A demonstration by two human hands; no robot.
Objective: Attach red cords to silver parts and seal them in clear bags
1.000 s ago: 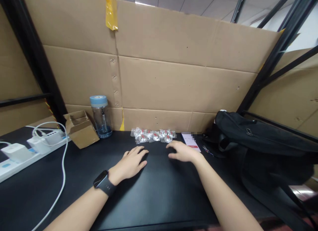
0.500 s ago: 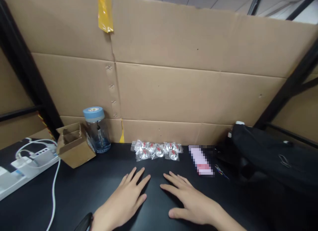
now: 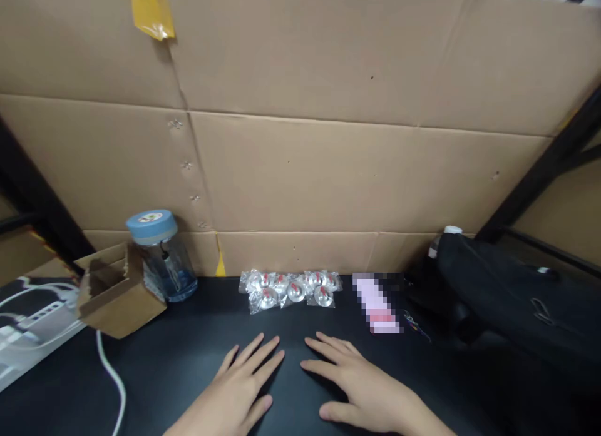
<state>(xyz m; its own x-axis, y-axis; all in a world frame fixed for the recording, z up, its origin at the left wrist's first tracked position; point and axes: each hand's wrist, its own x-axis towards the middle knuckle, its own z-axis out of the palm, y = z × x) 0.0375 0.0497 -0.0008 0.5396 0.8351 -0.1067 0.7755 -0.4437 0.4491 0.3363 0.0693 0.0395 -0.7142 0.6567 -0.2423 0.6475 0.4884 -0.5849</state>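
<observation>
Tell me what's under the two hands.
The left hand and right hand lie flat, spread open, on the black table. Only tabletop shows around them; anything beneath the palms is covered.

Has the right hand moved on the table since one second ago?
Yes. The right hand has drawn back toward the person, away from the clear packets; its fingertips lay almost at them before.

both wrists cut off below, card [image 3: 378, 301] pixelated, power strip [image 3: 28, 336] blurred
</observation>
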